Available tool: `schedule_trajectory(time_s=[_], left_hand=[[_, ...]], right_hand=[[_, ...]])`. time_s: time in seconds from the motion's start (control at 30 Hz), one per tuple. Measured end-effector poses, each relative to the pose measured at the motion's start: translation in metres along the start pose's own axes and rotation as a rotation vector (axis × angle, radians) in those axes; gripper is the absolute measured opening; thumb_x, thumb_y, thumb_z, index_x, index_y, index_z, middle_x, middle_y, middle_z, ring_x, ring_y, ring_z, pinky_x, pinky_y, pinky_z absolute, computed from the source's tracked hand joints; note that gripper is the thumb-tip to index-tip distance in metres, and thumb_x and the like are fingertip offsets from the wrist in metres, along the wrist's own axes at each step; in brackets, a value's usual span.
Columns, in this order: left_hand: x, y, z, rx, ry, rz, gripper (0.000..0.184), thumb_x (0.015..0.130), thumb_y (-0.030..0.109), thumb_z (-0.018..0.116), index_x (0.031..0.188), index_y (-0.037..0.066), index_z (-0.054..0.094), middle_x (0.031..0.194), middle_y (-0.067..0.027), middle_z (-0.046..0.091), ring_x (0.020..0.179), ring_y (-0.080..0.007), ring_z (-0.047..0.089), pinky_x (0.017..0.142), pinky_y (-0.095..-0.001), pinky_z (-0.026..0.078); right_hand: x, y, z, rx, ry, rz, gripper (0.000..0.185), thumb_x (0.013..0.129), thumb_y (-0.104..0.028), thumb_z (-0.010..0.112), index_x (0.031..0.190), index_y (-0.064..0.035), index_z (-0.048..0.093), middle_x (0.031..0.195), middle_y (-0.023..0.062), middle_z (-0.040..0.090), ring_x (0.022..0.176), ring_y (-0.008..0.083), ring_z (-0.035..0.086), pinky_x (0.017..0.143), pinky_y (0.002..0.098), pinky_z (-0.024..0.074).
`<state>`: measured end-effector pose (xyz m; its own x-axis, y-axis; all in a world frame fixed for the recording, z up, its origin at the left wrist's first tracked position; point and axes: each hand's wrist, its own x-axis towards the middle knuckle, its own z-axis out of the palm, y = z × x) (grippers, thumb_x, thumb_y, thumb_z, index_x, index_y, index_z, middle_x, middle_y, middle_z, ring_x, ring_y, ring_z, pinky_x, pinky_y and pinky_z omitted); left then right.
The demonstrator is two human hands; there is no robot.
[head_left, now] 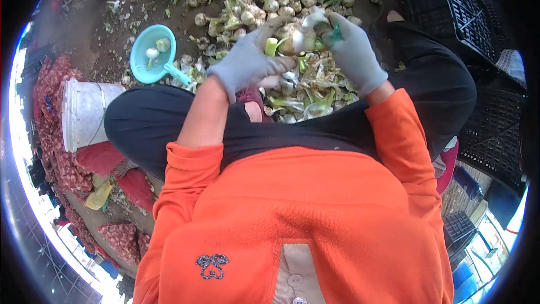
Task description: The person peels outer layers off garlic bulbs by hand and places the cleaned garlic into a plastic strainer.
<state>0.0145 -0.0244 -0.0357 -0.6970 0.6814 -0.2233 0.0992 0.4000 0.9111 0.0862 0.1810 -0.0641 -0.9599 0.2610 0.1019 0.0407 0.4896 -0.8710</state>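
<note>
My left hand point(250, 59), in a pale grey glove with soiled fingertips, is closed around a garlic bulb point(289, 44) with a short, cut green stem. Close by, my right hand point(355, 53), also gloved, has its fingers bent in at the bulb's other side. Something green point(336, 35) shows at its thumb; I cannot tell whether it is a tool or part of the glove. The fingertips there are blurred. Beneath both hands lies a heap of peeled-off leaves and skins point(320, 87). Beyond them is a pile of garlic bulbs point(270, 5) with stems.
A turquoise strainer point(135, 56) holding two bulbs lies left of my hands. Near my left knee stands a white bucket point(76, 115). Filled red net sacks point(56, 152) line the left. Black plastic crates point(467, 19) stand at right, beside my bent leg point(433, 73).
</note>
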Motion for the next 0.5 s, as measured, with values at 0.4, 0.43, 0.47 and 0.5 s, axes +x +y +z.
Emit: schedule_trajectory(time_s=[0.4,0.43,0.47,0.5], left_hand=[[0.002,0.0,0.005,-0.755,-0.18,-0.118,0.056,0.079,0.004,0.076,0.129,0.0,0.051,0.104,-0.0081,0.066,0.088,-0.0113,0.063,0.075,-0.0244,0.052],[0.0,0.006,0.008,-0.686,-0.216,-0.085,0.056,0.079,0.004,0.075,0.129,0.0,0.05,0.105,-0.0082,0.065,0.09,-0.0116,0.063,0.077,-0.0252,0.052],[-0.005,0.007,0.011,-0.808,-0.24,-0.066,0.054,0.081,0.006,0.073,0.13,0.002,0.05,0.107,-0.0091,0.065,0.091,-0.0127,0.064,0.077,-0.0255,0.053],[-0.005,0.006,0.012,-0.873,-0.249,-0.101,0.053,0.082,0.007,0.073,0.129,0.002,0.051,0.107,-0.0093,0.065,0.09,-0.0131,0.065,0.075,-0.0251,0.054]], right_hand=[[0.004,0.003,-0.016,0.329,-0.055,0.359,0.025,0.093,-0.02,0.06,0.101,0.0028,0.064,0.084,0.005,0.066,0.078,0.0094,0.057,0.069,0.0272,0.047],[0.007,0.005,-0.018,0.416,-0.013,0.359,0.028,0.093,-0.023,0.06,0.103,0.0026,0.064,0.082,0.0096,0.067,0.074,0.014,0.06,0.068,0.0295,0.0488],[0.012,0.022,-0.022,0.244,-0.002,0.341,0.028,0.091,-0.024,0.062,0.104,0.0008,0.063,0.085,0.0166,0.069,0.076,0.0236,0.066,0.069,0.0331,0.0509],[0.009,0.023,-0.026,-0.003,0.001,0.196,0.024,0.093,-0.022,0.06,0.104,-0.0018,0.064,0.085,0.0153,0.068,0.073,0.0233,0.065,0.066,0.0327,0.05]])
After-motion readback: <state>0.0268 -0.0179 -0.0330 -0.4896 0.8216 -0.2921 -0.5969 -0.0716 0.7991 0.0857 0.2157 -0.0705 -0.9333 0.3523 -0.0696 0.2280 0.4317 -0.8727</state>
